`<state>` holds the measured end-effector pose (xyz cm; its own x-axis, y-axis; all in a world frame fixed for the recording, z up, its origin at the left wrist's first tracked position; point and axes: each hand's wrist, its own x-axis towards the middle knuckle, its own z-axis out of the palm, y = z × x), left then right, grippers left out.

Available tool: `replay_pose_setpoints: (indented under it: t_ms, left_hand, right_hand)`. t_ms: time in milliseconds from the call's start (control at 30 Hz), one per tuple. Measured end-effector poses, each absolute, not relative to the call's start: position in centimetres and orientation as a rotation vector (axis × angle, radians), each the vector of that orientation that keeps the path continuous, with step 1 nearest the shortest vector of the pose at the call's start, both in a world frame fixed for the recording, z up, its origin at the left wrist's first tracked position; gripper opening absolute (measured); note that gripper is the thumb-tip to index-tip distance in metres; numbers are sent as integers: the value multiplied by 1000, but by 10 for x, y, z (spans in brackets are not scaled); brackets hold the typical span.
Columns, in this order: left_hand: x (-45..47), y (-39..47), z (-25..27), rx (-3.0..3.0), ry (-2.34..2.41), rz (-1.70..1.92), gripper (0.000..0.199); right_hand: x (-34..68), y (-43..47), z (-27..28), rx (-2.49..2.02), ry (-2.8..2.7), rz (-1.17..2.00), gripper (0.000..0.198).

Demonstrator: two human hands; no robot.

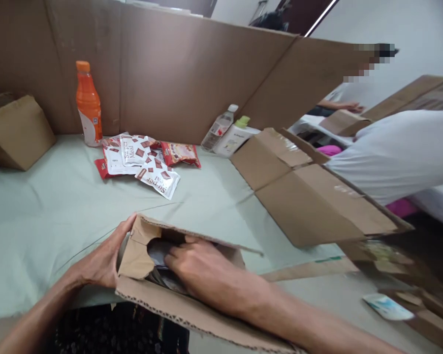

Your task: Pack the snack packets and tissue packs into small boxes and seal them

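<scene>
Cardboard box [162, 301] is sitting open at the near edge of the surface [40, 216], the left hand [105, 253] holding its end in a wide-spread grip, while the right hand [203, 268] is reaching inside by a grey item [157, 253], its own grip too hidden to tell whether it is grasping anything.

The open box [137, 253] is dull brown cardboard with rough, wavy edges. The big wall [206, 73] behind is cardboard too, flat and smooth. The green cloth [70, 196] has soft wrinkles. The orange bottle [88, 101] looks like smooth, shiny plastic. The white packets [157, 176] look slick and crinkly. Shiny tape [344, 190] sticks to the right-hand box [299, 206].
</scene>
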<state>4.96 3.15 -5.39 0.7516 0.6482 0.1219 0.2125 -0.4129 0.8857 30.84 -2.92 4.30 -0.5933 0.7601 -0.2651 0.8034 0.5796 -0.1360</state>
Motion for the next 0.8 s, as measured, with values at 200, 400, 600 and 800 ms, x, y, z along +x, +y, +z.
replay_pose_setpoints:
  t_ms: [200, 400, 600, 800]
  left_hand:
    - [19, 19, -35, 1909, 814, 585, 120]
    - [-7, -2, -39, 1834, 983, 591, 126]
    - [-13, -13, -35, 1864, 1017, 610, 108]
    - [-11, -9, -33, 1990, 943, 616, 109]
  right_hand:
    - [366, -28, 89, 2258, 2904, -386, 19]
    - [359, 41, 132, 2944, 2887, -6, 28]
    - [314, 2, 107, 1391, 3211, -648, 20]
    - [262, -8, 82, 925, 2364, -890, 13]
